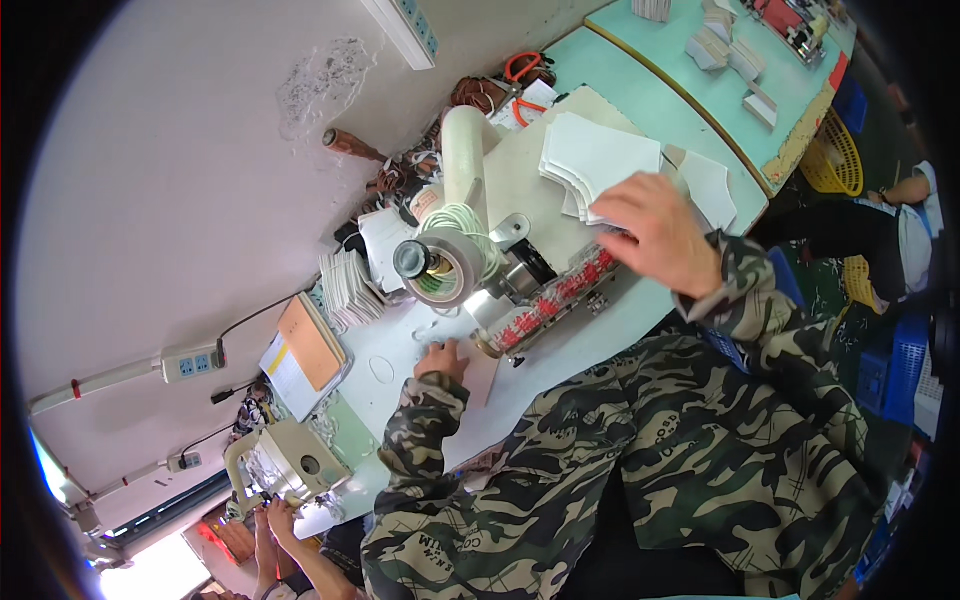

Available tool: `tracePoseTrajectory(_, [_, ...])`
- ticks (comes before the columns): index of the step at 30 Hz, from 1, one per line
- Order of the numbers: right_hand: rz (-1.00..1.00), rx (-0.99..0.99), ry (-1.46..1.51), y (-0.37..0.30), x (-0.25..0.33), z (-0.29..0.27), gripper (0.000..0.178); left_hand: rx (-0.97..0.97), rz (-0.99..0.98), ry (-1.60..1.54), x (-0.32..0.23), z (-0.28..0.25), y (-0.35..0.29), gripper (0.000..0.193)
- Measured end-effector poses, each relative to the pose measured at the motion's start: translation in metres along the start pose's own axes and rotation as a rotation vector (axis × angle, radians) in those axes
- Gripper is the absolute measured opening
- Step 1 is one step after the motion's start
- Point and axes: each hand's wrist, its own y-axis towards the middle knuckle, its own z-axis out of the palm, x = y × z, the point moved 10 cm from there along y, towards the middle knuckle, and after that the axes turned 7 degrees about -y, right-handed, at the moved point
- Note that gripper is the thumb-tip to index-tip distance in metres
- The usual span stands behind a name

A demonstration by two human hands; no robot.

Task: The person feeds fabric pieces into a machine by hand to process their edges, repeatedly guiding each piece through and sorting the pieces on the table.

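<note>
My right hand [660, 238] is above the front edge of a stack of white cut pieces [605, 155], its fingers stretched and thumb apart, nothing visibly gripped. Just under it runs a machine bed edge [555, 305] coated in red and white flecks. The beige machine [462, 150], resembling a sewing machine, has a coil of pale green cord [460, 225] around its head, and a light shines below. My left hand [443, 362] rests left of that light, fingers apart and tips down on the worktable, beside a pale flat piece [482, 378]. The sleeve partly hides this piece.
Behind the machine lie a stack of white pieces [350, 288], a wooden-handled tool [352, 145] and orange-handled scissors [525, 110]. A clipboard [310, 345] with papers is at left. Another person's hands [275, 518] work at a second machine [290, 465]. Someone sits at far right near yellow baskets [835, 155].
</note>
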Motion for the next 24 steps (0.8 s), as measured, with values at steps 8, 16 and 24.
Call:
tracePoseTrajectory(8, [0.04,0.443,0.502,-0.028,0.063,0.075,0.024,-0.385,0.231,0.065,0.011,-0.024,-0.034,0.018])
tracePoseTrajectory(16, [0.08,0.351,0.507,-0.017,0.041,0.071,0.023,0.269,0.158,-1.025,-0.096,-0.131,-0.028,0.025])
tracePoseTrajectory(24, [0.065,0.402,0.392,-0.004,0.039,0.084,0.024,0.182,0.243,-0.797,-0.086,-0.125,0.001,0.025])
